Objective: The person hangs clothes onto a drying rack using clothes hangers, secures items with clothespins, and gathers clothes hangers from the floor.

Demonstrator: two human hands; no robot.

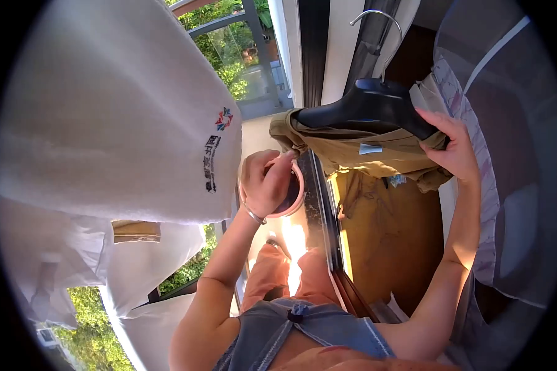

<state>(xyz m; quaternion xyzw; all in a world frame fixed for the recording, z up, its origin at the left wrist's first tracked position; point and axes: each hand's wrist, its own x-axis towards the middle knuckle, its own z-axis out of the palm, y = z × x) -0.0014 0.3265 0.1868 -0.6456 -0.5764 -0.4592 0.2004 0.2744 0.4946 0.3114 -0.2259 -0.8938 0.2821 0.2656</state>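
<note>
A black clothes hanger (377,105) with a metal hook bears an olive-brown garment (346,148), bunched along the shoulders, with a small pale label inside. My right hand (457,147) is closed around the hanger's right shoulder and the cloth on it. My left hand (266,185) has its fingers and thumb pinched together at the garment's left edge, below the hanger's left end. Behind the left hand shows a round thing with a pink rim (301,188) and a dark inside. I cannot tell whether it touches the hand.
A large white towel (130,111) with a small coloured emblem and dark lettering hangs at left. Below it hang more white cloths (148,266). Window frames (254,55) with greenery beyond stand ahead. A dark sliding-door track (325,210) runs down the middle. Sheer grey fabric (526,154) hangs at right.
</note>
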